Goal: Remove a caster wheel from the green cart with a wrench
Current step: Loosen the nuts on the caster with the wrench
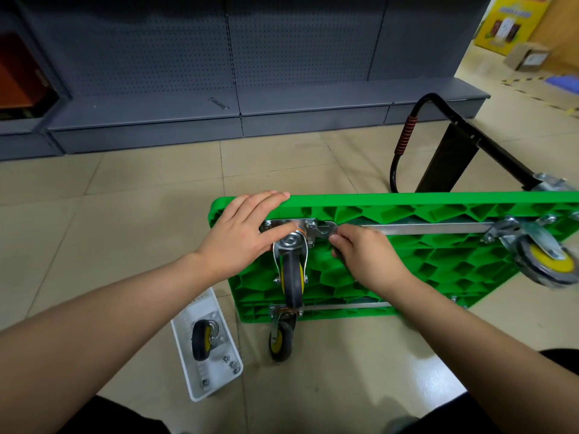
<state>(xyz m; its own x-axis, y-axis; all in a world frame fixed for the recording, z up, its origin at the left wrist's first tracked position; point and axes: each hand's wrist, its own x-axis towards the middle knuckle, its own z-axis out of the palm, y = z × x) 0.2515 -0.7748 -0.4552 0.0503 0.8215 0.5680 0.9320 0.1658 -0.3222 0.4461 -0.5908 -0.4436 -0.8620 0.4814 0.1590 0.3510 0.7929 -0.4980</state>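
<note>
While the cart lies flipped: its ribbed underside faces up on the tiled floor, wheels in the air.
Green cart (407, 264): upside down on the floor (125, 214), black folding handle (404, 136) lying beyond its far edge.
Caster wheel (292, 277): bolted by its metal plate at the cart's far left corner, grey tyre and yellow hub pointing toward the camera.
Left hand (241, 236): fingers straight and relaxed, laid flat over the cart's corner rim, thumb touching the caster's swivel top.
Right hand (366, 258): fingers curled round the handle of a wrench (327, 231); this grip pinches the tool close to its head.
Wrench head: set against a bolt on the right edge of the caster plate.
Other casters: one (282, 336) at the near left corner, another (542, 261) at the far right, both mounted on the cart.
White tray (191, 311): on the floor just left of the cart, holding a loose caster (203, 338) and several nuts (230, 364).
Grey shelving (219, 73): across the background, with a second spanner (218, 103) lying on its low shelf.
</note>
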